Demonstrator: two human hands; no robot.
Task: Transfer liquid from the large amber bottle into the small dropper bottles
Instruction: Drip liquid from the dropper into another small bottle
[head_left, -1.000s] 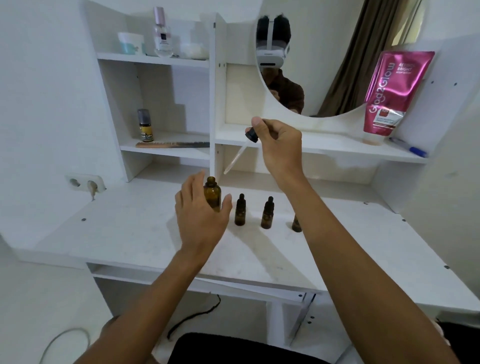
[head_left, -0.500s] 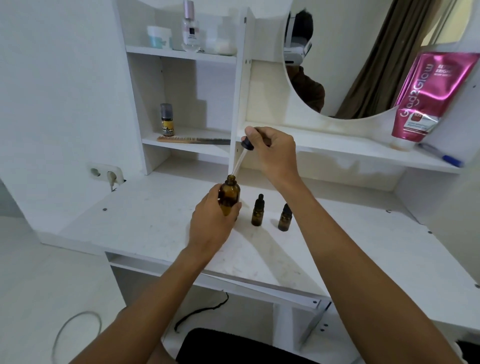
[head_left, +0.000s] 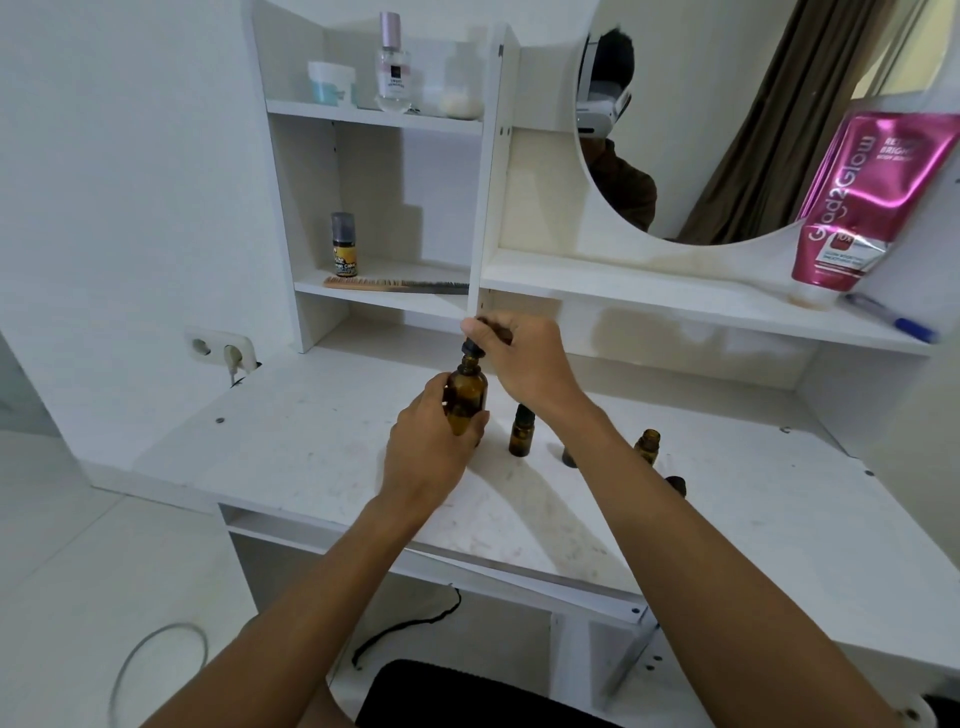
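My left hand (head_left: 428, 449) grips the large amber bottle (head_left: 466, 397) and holds it upright just above the white desk (head_left: 322, 447). My right hand (head_left: 519, 358) pinches the black dropper cap (head_left: 474, 347) right at the bottle's neck; the glass tube is inside the bottle. To the right stand small amber dropper bottles: a capped one (head_left: 522, 431), an uncapped one (head_left: 648, 445), and another (head_left: 570, 456) mostly hidden behind my right forearm. A small dark cap (head_left: 676, 486) lies by my right arm.
Shelves at the back hold a comb (head_left: 395, 283), a small yellow-labelled bottle (head_left: 343, 245), a perfume bottle (head_left: 393, 65) and a jar (head_left: 331, 83). A pink tube (head_left: 862, 208) and blue pen (head_left: 893, 323) sit below the round mirror (head_left: 727, 119). A wall socket (head_left: 221, 351) is at left.
My right hand lowered the dropper from above the desk into the large bottle's neck. My left hand closed on the bottle and lifted it. The view shifted left.
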